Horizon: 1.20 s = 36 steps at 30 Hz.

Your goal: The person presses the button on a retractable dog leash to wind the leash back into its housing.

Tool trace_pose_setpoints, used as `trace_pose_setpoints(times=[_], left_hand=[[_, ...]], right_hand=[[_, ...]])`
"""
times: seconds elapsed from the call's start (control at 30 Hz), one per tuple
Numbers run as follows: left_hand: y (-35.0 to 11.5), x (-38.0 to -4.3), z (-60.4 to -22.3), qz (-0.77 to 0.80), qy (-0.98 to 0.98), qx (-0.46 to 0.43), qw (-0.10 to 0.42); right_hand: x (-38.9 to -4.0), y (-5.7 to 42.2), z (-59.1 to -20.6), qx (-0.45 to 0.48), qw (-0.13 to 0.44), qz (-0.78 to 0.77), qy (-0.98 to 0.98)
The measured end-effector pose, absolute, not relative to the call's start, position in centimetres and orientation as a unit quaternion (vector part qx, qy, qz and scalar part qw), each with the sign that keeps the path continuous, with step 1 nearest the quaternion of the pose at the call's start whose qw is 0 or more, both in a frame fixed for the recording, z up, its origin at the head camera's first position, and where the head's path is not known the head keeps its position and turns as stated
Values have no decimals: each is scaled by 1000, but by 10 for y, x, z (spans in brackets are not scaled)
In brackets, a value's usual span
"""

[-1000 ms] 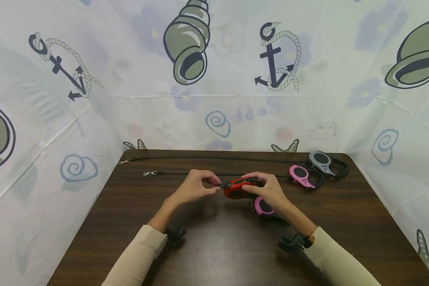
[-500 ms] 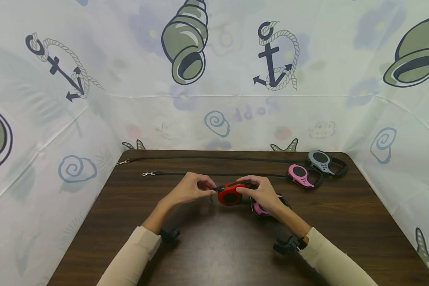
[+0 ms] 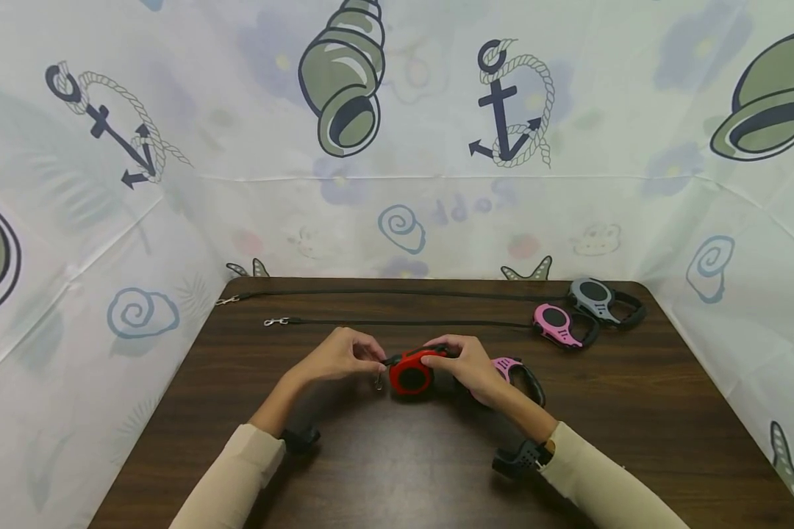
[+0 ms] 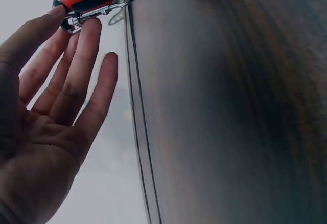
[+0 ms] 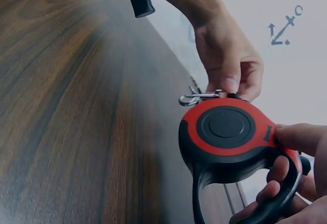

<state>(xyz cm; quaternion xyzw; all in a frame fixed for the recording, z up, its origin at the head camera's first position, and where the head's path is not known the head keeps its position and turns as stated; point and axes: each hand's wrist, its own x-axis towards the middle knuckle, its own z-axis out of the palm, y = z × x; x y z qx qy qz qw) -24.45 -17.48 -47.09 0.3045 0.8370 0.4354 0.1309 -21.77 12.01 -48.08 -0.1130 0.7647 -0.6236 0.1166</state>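
Observation:
A red and black retractable dog leash (image 3: 410, 379) is held just above the dark tabletop. My right hand (image 3: 470, 367) grips it, thumb on the red casing and fingers around the black handle (image 5: 278, 198) in the right wrist view. At the leash's outlet, my left hand (image 3: 336, 356) pinches the short black strap end between thumb and fingers. From that end hangs a silver snap hook (image 5: 190, 99), also visible against the red casing in the left wrist view. Partly hidden behind my right hand lies a pink retractable leash (image 3: 506, 364) with a black handle.
Farther back on the brown table (image 3: 397, 470) lie another pink leash (image 3: 556, 321) and a grey leash (image 3: 594, 294). Their black cords stretch left, roughly parallel, to metal hooks (image 3: 276, 321). A printed white cloth (image 3: 344, 220) surrounds the table's back and sides.
Both hands have moved left and closer to me with the red leash, whose round face now turns more toward me. More of the nearer pink leash's handle shows. The back leashes stay put.

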Motion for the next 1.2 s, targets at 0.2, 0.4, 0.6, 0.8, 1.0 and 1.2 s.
trace_pose_setpoints(times=[0.2, 0.4, 0.6, 0.8, 1.0, 1.2], left_hand=[[-180, -241, -475, 424, 839, 305, 149], [-182, -240, -477, 404, 850, 301, 153], [-183, -240, -478, 419, 845, 288, 165], [-185, -240, -482, 461, 823, 273, 187], [-184, -242, -485, 473, 816, 266, 197], [-182, -242, -487, 452, 829, 266, 196]], right_hand=[[-215, 117, -485, -90, 144, -622, 764], [-211, 115, -485, -92, 155, -619, 765], [-212, 115, -486, -102, 166, -607, 770], [-215, 116, -487, -132, 150, -549, 812], [-220, 117, -487, -193, 103, -442, 870], [-224, 120, -486, -224, 81, -394, 887]])
